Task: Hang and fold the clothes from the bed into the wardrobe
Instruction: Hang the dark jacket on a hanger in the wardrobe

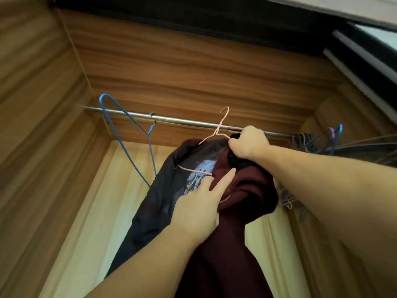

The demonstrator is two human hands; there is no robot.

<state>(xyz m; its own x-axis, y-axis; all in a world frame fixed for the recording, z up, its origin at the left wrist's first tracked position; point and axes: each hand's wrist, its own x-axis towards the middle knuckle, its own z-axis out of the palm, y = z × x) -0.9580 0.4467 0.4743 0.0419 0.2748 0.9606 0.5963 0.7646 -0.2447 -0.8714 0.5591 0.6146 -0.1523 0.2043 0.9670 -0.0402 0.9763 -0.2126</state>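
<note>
I look up into the wardrobe at its metal rail (184, 121). A black printed T-shirt (163, 190) hangs on a pink wire hanger (219, 130), whose hook is just in front of the rail. My right hand (247, 143) grips the hanger's shoulder and the shirt's collar right below the rail. A maroon garment (236, 233) with a zip hangs beside the shirt. My left hand (199, 203) lies flat against both garments, fingers spread, touching the hanger's lower wire.
An empty blue wire hanger (131, 134) hangs on the rail at the left. A bunch of hangers (322, 143) crowds the rail's right end. Wooden wardrobe walls (38, 125) close in on the left, back and right.
</note>
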